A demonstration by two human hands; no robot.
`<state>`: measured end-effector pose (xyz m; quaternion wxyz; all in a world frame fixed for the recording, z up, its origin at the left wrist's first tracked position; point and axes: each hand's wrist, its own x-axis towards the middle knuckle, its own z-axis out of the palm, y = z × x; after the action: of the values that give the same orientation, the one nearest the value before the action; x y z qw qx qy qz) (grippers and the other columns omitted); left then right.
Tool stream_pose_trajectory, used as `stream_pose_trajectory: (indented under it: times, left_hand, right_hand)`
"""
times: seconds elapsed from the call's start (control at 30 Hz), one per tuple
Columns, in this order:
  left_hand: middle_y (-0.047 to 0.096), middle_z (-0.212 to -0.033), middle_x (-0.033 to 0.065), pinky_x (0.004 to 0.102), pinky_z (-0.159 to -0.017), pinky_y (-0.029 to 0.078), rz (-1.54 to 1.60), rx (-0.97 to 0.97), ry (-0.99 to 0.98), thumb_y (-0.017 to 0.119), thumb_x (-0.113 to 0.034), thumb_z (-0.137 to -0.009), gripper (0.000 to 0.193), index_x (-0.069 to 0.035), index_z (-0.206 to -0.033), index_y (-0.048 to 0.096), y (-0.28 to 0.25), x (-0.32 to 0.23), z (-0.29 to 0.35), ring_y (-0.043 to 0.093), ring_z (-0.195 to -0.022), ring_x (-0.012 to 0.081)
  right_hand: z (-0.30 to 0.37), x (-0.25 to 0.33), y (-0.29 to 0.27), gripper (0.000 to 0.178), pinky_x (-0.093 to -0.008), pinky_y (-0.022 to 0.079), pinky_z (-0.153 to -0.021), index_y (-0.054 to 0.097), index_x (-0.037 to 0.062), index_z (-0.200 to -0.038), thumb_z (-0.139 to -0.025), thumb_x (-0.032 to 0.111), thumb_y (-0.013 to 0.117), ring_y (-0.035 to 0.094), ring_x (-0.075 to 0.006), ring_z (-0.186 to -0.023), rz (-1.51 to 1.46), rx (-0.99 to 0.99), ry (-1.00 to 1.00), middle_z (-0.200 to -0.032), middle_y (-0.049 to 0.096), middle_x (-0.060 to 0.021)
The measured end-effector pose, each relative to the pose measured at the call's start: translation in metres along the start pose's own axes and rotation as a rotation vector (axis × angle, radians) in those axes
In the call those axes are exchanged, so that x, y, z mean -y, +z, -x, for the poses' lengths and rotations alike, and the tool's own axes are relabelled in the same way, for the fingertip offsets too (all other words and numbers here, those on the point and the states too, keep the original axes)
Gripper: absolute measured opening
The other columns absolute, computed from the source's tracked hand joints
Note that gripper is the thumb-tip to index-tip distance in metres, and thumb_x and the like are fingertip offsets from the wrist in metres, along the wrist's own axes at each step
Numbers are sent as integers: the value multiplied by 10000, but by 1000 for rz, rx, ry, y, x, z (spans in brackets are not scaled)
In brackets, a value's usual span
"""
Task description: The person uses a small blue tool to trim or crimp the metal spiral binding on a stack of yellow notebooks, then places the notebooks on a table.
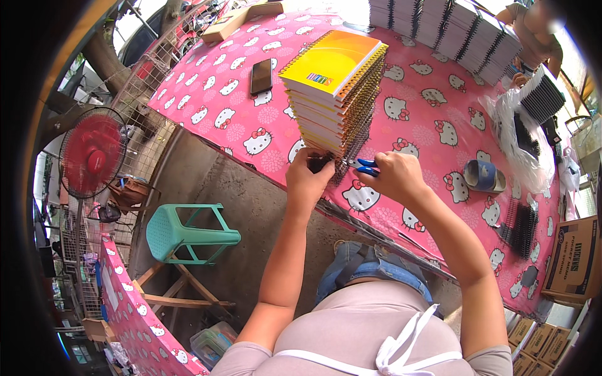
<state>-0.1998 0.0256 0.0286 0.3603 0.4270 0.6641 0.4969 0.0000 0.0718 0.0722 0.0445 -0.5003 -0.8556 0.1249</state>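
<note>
A tall stack of spiral notebooks (329, 69) with yellow and orange covers stands near the table's front edge, coil bindings facing right. My left hand (307, 178) is closed at the stack's near lower corner, thumb and fingers pinching a dark spiral-bound edge there. In my right hand (401, 172) is a pair of pliers (367, 167) with blue handles. Its metal tip points left and reaches the coil beside my left fingers. Whether the jaws touch the wire is too small to tell.
On the pink patterned tablecloth (269, 116) lie a phone (261, 76), a blue roll-like item (483, 176) and black binding coils (522, 229). White spiral-bound books (442, 28) line the far side, near another person (533, 34). A green stool (185, 233) and red fan (94, 153) stand left.
</note>
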Motion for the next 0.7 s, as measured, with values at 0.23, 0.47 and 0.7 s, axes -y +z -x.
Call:
stream_pose_trajectory:
  times: [0.23,0.47,0.7]
  left_hand:
    - [652,-891,82,231,-527,476,211,87,-37,796,-134,-770,433,2,-1105,557,3,-7,6,608,-700,112]
    - [656,-890,68,231,-542,487,95,60,-132,796,-130,-768,406,-7,-1085,574,-1,-6,0,618,-714,95]
    - [651,-903,69,228,-562,494,278,148,-198,819,-129,-741,445,-5,-1088,569,-2,-1,2,628,-738,105]
  right_hand:
    - [0,-12,17,441,-401,540,-607,677,36,-785,-735,473,705,676,-290,-662,144,-510,-228,-726,664,-108]
    - [0,5,9,452,-416,540,-634,677,40,-744,-748,492,682,676,-292,-682,15,-15,26,-723,664,-121]
    - [5,-14,27,613,-549,377,-990,621,23,-1068,-804,576,630,579,-302,-1050,113,-216,-66,-1013,621,-116]
